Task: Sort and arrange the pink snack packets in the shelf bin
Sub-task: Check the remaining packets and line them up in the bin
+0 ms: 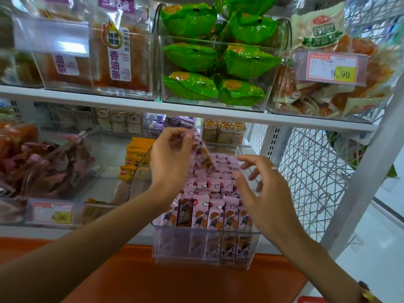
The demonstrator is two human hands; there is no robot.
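Currently one pink snack packet (200, 149) is pinched by its top edge between curled fingers and thumb of the left hand (170, 158), lifted tilted above the clear shelf bin (205, 243). Rows of upright pink packets (209, 211) are packed in that bin. Nothing is held by the right hand (262, 193), fingers spread and loosely bent over the rows.

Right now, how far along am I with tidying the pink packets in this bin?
Mostly done, it seems. The front rows of pink packets stand upright and lined up in the clear bin. In hand: your left hand pinches one packet lifted above the rows, while your right hand hovers open over them. Left: slotting that packet in; the back rows look less even.
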